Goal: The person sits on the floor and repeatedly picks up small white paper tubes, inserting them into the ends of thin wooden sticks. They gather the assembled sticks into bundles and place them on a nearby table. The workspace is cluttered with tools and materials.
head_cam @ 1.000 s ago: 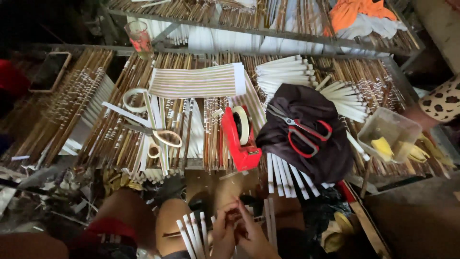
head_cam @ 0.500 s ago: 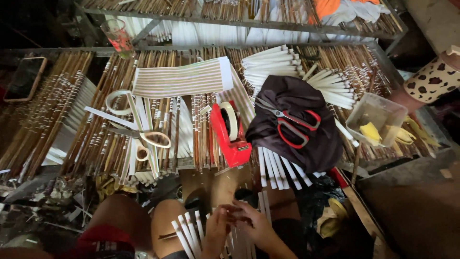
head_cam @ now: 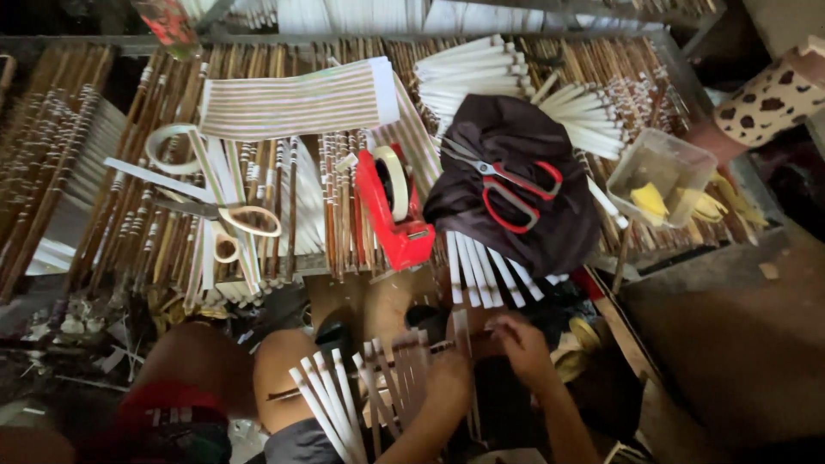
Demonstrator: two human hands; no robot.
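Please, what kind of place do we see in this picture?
Probably a small craft workshop. Bundles of thin brown sticks cover the bench, with red-handled scissors and a red tape dispenser on top. Both hands, left hand and right hand, work white strips.

Wood, cloth and plastic are crowding the bench.

Thin brown wooden sticks [head_cam: 344, 215] are lying rough and matt; the white strips [head_cam: 331, 399] are looking like smooth, matt paper. The tape dispenser [head_cam: 391, 210] is shining in glossy red plastic. A dark cloth [head_cam: 524, 137] is sagging soft under scissors [head_cam: 507, 185] with metal blades and red plastic handles. A clear plastic tub [head_cam: 657, 163] is gleaming faintly.
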